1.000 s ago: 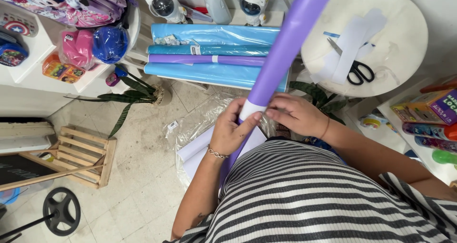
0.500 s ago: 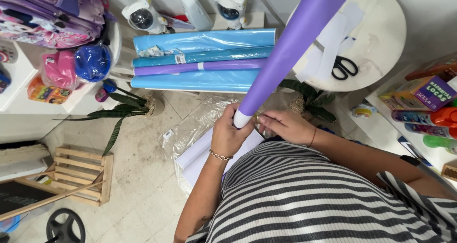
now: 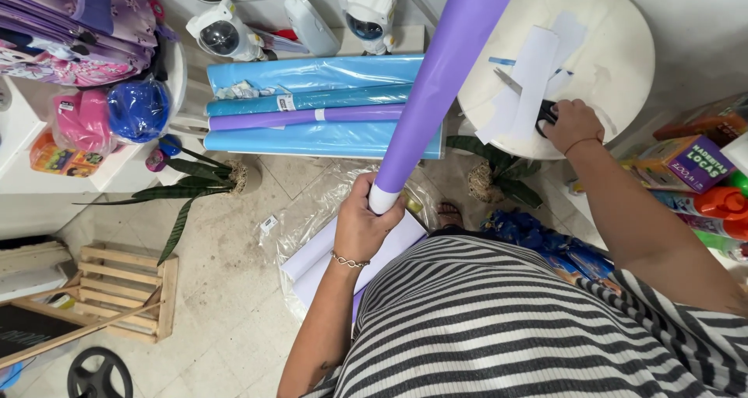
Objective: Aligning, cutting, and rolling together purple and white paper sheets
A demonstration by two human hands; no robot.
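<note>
My left hand grips the lower end of a long purple paper roll, which stands steeply upward toward the camera. A loose purple sheet hangs from it down to the floor. My right hand reaches out to the round white table and closes over black-handled scissors, which lie next to white paper strips.
Blue and purple paper rolls lie stacked on the floor ahead, with a clear plastic wrapper below. Potted plants flank them. A wooden crate sits at the left, toy boxes and bottles at the right.
My right hand left the roll's end and moved right to the scissors on the round table. My left hand keeps holding the roll.
</note>
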